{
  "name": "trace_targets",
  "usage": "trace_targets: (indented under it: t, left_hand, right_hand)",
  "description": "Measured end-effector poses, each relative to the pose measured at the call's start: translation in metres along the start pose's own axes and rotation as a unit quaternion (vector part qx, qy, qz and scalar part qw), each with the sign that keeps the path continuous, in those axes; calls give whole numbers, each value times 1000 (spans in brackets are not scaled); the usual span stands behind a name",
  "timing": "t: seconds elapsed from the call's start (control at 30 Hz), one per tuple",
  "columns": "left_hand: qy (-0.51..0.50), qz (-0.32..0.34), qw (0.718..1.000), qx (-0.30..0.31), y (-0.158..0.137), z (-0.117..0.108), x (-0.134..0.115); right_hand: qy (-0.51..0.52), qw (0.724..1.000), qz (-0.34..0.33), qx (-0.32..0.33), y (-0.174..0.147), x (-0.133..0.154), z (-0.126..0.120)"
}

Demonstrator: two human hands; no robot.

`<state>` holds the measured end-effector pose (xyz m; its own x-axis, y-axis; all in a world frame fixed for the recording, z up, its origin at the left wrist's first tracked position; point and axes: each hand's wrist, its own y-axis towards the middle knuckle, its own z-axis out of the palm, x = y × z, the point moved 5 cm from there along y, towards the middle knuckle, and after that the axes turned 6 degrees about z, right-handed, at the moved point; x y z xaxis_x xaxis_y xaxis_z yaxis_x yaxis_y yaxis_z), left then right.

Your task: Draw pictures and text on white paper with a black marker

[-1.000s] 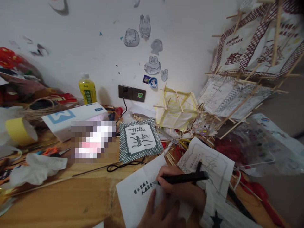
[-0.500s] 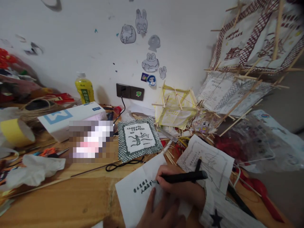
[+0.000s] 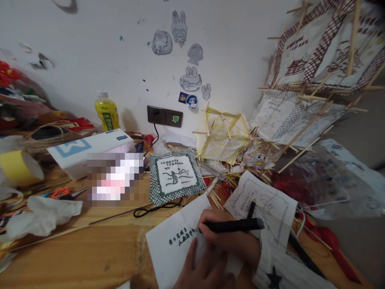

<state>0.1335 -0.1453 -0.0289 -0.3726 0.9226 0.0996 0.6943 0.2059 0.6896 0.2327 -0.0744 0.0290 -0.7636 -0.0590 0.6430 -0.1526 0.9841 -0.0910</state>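
My right hand grips a black marker pen, its tip touching a white sheet of paper at the end of a second line of dark handwritten characters. Below it, my left hand lies on the same sheet with fingers spread, one fingertip just under the writing. Beyond the sheet is a finished-looking drawing with a dark green crosshatched border. To the right, another bordered drawing lies partly behind my right hand, with a dark pen on it.
A pixelated bright patch lies beside a white box. Behind stands a yellow drink bottle. Scissors, loose sticks and a yellow stick-framed lantern crowd the back. Larger paper-covered stick frames rise at right; yellow tape sits left.
The pen tip has moved very slightly to the right, and a little more of the last character shows. My left hand stays in place.
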Motion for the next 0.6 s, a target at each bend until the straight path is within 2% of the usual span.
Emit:
trace_targets:
  t: [0.33,0.6]
  left_hand:
    - [14,14,1000,16,-1,0,1]
    - [-8,5,1000,-25,3,-2,2]
  right_hand:
    - [-2,1000,-5,-4,1,0,0]
    - [-20,1000,7,1,1,0,0]
